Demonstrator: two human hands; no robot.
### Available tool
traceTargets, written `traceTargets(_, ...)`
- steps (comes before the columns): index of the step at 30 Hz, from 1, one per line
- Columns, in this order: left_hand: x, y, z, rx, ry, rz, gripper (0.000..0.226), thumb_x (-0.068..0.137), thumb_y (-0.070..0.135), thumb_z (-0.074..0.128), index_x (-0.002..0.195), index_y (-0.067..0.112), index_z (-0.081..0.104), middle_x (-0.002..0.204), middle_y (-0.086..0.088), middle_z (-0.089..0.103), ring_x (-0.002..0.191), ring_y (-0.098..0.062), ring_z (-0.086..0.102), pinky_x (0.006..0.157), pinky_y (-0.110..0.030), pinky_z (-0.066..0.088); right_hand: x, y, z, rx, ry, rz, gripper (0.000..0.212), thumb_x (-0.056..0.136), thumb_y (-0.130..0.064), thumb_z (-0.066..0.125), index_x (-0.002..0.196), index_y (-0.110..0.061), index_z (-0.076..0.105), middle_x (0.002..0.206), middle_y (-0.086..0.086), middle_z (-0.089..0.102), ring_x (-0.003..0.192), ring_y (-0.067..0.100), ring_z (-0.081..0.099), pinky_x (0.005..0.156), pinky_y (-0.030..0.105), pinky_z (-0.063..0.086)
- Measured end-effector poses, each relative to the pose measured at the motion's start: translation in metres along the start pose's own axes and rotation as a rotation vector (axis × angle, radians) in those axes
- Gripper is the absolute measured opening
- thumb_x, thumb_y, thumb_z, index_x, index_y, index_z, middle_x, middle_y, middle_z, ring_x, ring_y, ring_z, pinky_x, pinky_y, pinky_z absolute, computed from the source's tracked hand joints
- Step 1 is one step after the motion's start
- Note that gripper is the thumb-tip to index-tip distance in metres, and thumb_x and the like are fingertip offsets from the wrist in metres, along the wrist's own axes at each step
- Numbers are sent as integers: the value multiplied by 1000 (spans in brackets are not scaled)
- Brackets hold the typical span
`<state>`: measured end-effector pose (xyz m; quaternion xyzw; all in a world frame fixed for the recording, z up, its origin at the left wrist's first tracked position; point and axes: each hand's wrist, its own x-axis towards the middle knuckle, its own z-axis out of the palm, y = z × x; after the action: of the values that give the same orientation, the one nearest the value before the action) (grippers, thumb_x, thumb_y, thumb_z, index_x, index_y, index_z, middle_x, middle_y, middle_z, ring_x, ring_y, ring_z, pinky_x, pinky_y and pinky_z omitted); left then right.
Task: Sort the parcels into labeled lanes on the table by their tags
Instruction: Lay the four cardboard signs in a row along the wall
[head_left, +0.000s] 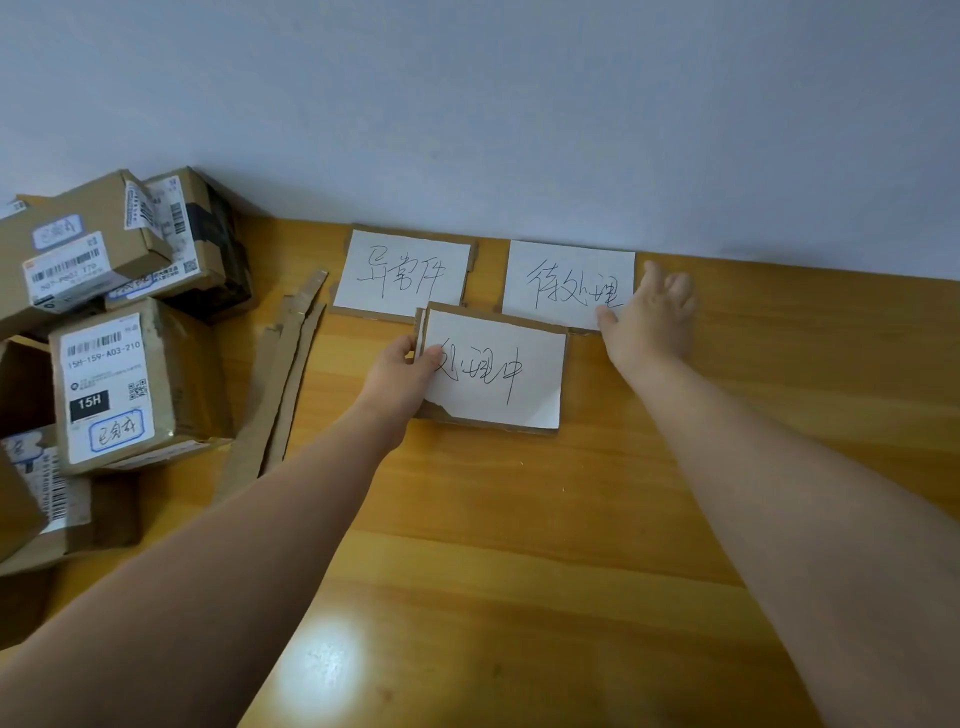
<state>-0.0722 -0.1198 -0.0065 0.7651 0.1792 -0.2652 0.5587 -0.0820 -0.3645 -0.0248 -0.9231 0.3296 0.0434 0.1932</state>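
Three cardboard lane cards with white handwritten labels lie on the wooden table (571, 519). The far-left card (402, 273) and the far-right card (566, 283) sit by the wall. My left hand (400, 374) pinches the left edge of the nearer middle card (498, 371), thumb on top. My right hand (649, 317) rests with straight fingers on the right edge of the far-right card. A pile of brown parcels with shipping tags (111, 384) is stacked at the table's left.
Loose cardboard strips (288, 374) lie between the parcel pile and the cards. A pale wall (519, 130) runs along the table's far edge. Bare wood spreads across the near and right parts of the table.
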Motion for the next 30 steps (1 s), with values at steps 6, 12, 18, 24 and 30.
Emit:
traceTargets(6,-12,0,-3,-16,11,-4,17,99,25,49,114,20,56,105,-1,64,89,-16,62,77,-32,54,-32,20,-22,75,4,-59,59,92,-31,58,142,-12,33,144,14,29,133,30,29,96,36,40)
traceTargets(12,-38,3,4,-77,-27,9,12,100,20,47,109,21,54,103,0,65,94,-20,62,82,-35,53,-64,39,-42,244,-32,-35,54,95,-33,55,141,-12,37,143,12,33,135,28,32,101,35,36)
traceTargets(18,-84,6,32,-160,-1,76,16,99,21,49,114,18,54,111,-4,65,100,-23,62,85,-37,53,-101,49,-58,529,-156,-152,54,92,-44,57,132,-12,39,120,4,39,109,15,43,96,28,38)
traceTargets(24,-129,6,79,-180,48,138,20,100,23,46,118,16,52,108,-1,62,87,-13,61,60,-23,49,-123,87,-94,638,-236,-83,56,87,-49,62,124,-16,38,105,-1,45,98,18,50,71,24,39)
traceTargets(30,-162,10,127,-145,69,163,25,100,25,47,120,11,52,104,-2,60,79,-13,57,53,-23,47,-125,138,-116,775,-280,84,52,81,-43,73,113,-19,41,120,4,50,111,26,55,94,43,49)
